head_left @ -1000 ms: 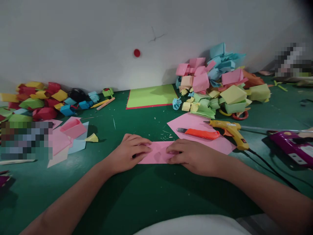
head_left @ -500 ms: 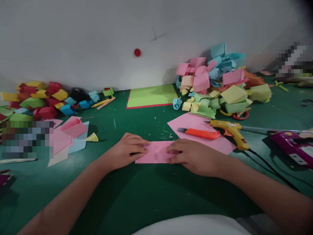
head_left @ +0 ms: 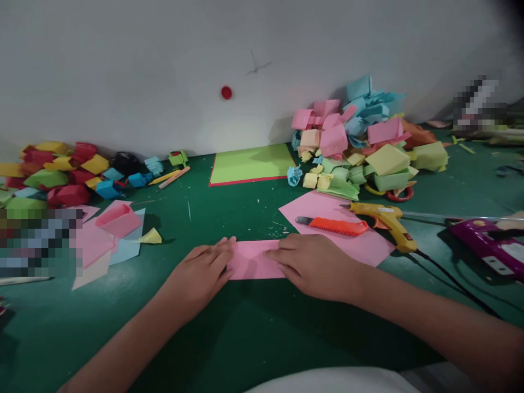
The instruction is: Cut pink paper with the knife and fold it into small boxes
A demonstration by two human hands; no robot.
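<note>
A folded strip of pink paper [head_left: 251, 261] lies flat on the green tabletop in front of me. My left hand [head_left: 207, 270] rests over its left end, fingers apart, with the fingertips near the upper edge and the thumb by the lower one. My right hand [head_left: 313, 265] lies across the right end, fingers stretched out to the left and pressing on the paper. Both palms hide the strip's ends. Just beyond my right hand is a larger pink sheet [head_left: 295, 208], bearing an orange-handled utility knife [head_left: 338, 225].
A yellow glue gun [head_left: 385, 218] with a black cord lies at right, near a purple device [head_left: 487, 248]. Folded paper pieces are heaped at back right [head_left: 333, 139] and back left [head_left: 53, 177]. A green sheet [head_left: 251, 164] lies by the wall; loose pink paper [head_left: 92, 245] is at left.
My left hand has shifted slightly left and down, its fingers flatter on the paper. My right fingers have slid a little left along the strip. The whole view has tilted slightly.
</note>
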